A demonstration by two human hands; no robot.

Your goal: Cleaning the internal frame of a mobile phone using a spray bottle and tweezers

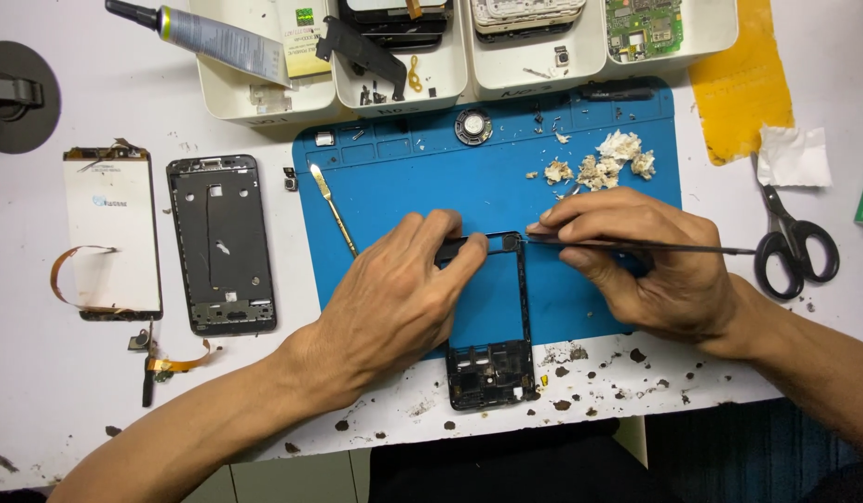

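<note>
A black phone frame [506, 359] lies on a blue work mat [404, 182], its lower end over the white table. My left hand [394, 303] presses on the frame's left side and top edge, fingers curled over it. My right hand [650, 256] grips a thin black rod-like tool [692, 248], whose tip rests at the frame's top right corner. A metal spudger [332, 207] lies on the mat to the left of my left hand.
Left of the mat lie a black phone chassis [221, 244] and a white screen panel [112, 233] with an orange flex cable. Scissors [791, 244] rest at the right. White bins [399, 79] of parts, a glue tube [213, 37] and white scraps [608, 160] sit at the back.
</note>
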